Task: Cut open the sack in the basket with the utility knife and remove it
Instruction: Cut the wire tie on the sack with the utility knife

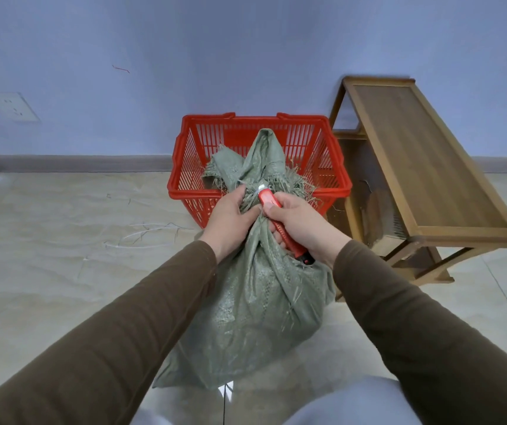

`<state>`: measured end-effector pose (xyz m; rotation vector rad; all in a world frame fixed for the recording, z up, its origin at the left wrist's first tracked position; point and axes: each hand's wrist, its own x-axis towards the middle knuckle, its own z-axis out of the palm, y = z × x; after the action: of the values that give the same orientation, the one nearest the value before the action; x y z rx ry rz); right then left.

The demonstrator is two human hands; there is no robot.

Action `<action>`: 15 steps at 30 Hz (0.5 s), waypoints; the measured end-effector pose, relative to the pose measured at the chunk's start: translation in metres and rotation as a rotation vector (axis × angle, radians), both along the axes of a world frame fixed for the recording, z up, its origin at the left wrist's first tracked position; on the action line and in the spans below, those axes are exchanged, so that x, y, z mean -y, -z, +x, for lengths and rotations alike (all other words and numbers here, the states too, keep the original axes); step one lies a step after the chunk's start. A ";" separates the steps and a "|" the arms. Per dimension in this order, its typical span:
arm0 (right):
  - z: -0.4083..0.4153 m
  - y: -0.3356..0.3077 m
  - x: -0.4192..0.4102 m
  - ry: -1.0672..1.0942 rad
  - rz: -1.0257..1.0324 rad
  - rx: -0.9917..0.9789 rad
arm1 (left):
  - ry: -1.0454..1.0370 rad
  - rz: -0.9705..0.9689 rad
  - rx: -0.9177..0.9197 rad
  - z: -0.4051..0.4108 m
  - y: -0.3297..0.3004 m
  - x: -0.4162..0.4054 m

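**At the sack's tied neck: knife on the knot**

At floor level, in front of the red basket, a green woven sack stands held between both hands. Its body sits on the tiles on the near side of the basket; only the frayed top ends reach up over the basket's near rim. So the sack appears to be outside the basket already, though whether any part rests inside cannot be told.

Left hand: fingers closed around the gathered neck, pinching the bunched weave just below the knot. Right hand: wrapped tight around the red utility knife, thumb pressed on top near the blade end. Blade tip lies at the knot, just beside the left fingertips, almost touching them.

Step in hand, as judged: cutting the tie or neck to open the sack.

Notes for doing it well:
- Keep the neck taut with the left hand so the weave does not bunch under the blade.
- Cut away from the left fingers; they sit very close to the tip.
- Short blade, shallow strokes; loose frayed strands may snag.
- Aim at the binding, not the sack body, to spare the contents.

Wooden stool stands just right of the basket, clear of the work.
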<state>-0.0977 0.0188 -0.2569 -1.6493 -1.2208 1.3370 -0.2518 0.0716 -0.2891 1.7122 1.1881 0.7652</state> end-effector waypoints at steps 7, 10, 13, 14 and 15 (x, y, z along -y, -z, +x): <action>-0.007 -0.002 0.007 -0.015 0.250 0.728 | 0.021 0.103 -0.058 -0.014 0.000 -0.013; -0.009 -0.006 0.012 0.010 0.323 0.843 | 0.012 0.119 -0.048 -0.011 -0.006 -0.015; -0.013 -0.014 0.017 0.012 0.357 0.935 | 0.009 0.134 -0.069 0.000 -0.009 -0.017; -0.010 -0.022 0.019 0.036 0.371 0.958 | -0.012 0.117 -0.095 -0.005 -0.005 -0.019; -0.003 -0.033 0.019 0.117 0.409 0.947 | -0.060 0.086 -0.139 -0.015 0.002 -0.023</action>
<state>-0.1004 0.0000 -0.2241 -2.0375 -1.7169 0.1333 -0.2672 0.0950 -0.2909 1.8317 1.3233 0.7531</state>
